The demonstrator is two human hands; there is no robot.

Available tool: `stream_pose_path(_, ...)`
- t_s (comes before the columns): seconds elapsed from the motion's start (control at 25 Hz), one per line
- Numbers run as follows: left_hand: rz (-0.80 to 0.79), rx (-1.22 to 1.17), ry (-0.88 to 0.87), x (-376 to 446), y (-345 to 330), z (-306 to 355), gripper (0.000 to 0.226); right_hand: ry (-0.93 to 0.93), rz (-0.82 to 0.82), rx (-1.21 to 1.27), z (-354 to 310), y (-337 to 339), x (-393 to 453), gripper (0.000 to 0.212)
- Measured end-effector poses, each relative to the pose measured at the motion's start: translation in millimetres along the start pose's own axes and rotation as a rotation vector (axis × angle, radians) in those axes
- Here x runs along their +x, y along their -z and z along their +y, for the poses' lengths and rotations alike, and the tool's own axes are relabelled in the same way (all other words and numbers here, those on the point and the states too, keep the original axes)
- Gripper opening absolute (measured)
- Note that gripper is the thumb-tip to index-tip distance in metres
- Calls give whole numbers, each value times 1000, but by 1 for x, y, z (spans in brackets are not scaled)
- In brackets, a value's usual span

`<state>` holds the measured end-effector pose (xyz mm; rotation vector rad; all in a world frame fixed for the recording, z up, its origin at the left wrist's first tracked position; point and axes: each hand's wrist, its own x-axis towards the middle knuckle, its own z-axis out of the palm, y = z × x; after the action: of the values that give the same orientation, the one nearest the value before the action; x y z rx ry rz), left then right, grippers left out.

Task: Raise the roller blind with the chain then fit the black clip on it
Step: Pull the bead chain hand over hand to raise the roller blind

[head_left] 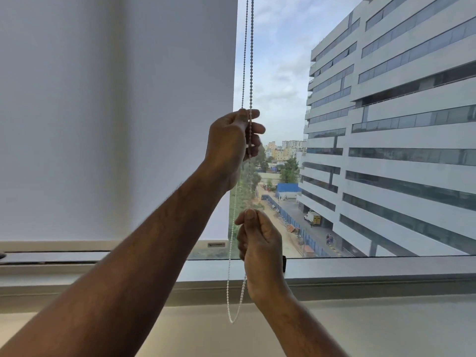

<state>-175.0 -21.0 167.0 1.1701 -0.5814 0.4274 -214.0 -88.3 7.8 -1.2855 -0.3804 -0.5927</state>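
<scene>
left hand [231, 140] pinching one strand of the white bead chain [248, 73] high, right hand [260, 243] closed on it lower | best pulled straight down, hand over hand | matte white roller blind [116, 112] nearly at the sill [360, 266] | small black clip [284, 264] apparently behind the right hand

White beaded chain [246, 60]; plain white roller blind [116, 112]; black clip [284, 264]; grey sill [373, 266].
</scene>
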Motion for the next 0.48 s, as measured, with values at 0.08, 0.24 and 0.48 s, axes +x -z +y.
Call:
stream_pose_path(0.08, 12, 18, -22, -2, -2, -6, 34, -11, -30, -2, 4, 0, -2, 31)
stream_pose_path(0.24, 42, 21, -78, -8, -4, -13, 36, -20, -82, 5, 12, 3, 0, 36)
stream_pose_path(0.48, 29, 61, -135, -34, 3, -37, 40, -80, -100, -19, 18, 15, 13, 41)
